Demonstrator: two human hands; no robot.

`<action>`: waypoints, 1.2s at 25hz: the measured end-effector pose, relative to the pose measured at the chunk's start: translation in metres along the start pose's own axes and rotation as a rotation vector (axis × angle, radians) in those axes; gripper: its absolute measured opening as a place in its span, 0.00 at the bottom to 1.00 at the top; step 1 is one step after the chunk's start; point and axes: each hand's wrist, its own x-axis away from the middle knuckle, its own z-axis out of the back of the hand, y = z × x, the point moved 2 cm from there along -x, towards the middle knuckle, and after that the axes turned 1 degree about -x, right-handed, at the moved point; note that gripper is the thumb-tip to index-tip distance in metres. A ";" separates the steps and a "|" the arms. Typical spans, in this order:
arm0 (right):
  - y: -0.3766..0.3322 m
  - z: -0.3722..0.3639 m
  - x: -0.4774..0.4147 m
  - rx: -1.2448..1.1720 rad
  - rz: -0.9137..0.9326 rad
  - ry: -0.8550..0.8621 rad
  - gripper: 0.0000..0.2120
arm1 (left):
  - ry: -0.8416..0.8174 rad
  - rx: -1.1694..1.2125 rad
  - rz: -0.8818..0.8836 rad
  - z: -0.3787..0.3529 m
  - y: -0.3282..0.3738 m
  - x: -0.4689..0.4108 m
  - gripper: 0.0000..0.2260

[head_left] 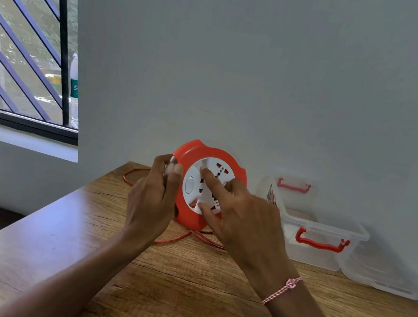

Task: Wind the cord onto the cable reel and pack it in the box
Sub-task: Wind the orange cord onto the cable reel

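A round orange cable reel (194, 153) with a white socket face stands on edge above the wooden table (178, 292). My left hand (152, 198) grips its left rim, thumb on the front. My right hand (241, 220) lies on the white face, index finger and thumb pressed into the face's recesses. An orange cord (132, 175) trails loosely on the table behind and under the reel. A clear plastic box (328, 235) with red latches sits open to the right, near the wall.
The box's clear lid (289, 189) leans against the wall behind it. A second clear lid or tray (382, 278) lies at the far right. A barred window (21, 41) is at the left. The table's left edge drops to the floor.
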 end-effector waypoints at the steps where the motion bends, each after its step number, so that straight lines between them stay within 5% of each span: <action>1: 0.000 -0.002 0.000 0.011 0.022 0.039 0.31 | -0.004 0.006 -0.013 -0.001 0.001 0.001 0.17; 5: -0.002 0.002 -0.006 -0.126 -0.121 0.186 0.29 | 0.024 0.015 -0.061 -0.001 0.006 0.003 0.20; 14: -0.006 -0.010 -0.003 -1.072 -0.826 0.051 0.21 | 0.043 0.054 -0.094 -0.003 0.008 0.009 0.21; 17: -0.003 0.002 -0.007 -1.204 -0.700 0.130 0.16 | 0.089 0.139 0.009 0.001 0.010 0.003 0.14; 21: 0.027 0.007 -0.008 -0.842 -0.569 0.396 0.05 | 0.159 0.359 0.220 0.016 0.002 -0.015 0.10; 22: 0.034 0.000 -0.007 -0.777 -0.561 0.263 0.05 | 0.159 0.385 0.254 0.020 0.000 -0.018 0.10; 26: 0.014 -0.046 0.014 -0.632 -0.237 -0.578 0.32 | 0.104 0.472 0.346 0.017 -0.006 -0.016 0.09; 30: -0.006 -0.067 0.023 -0.657 -0.092 -0.613 0.21 | 0.089 0.479 0.372 0.013 -0.005 -0.013 0.10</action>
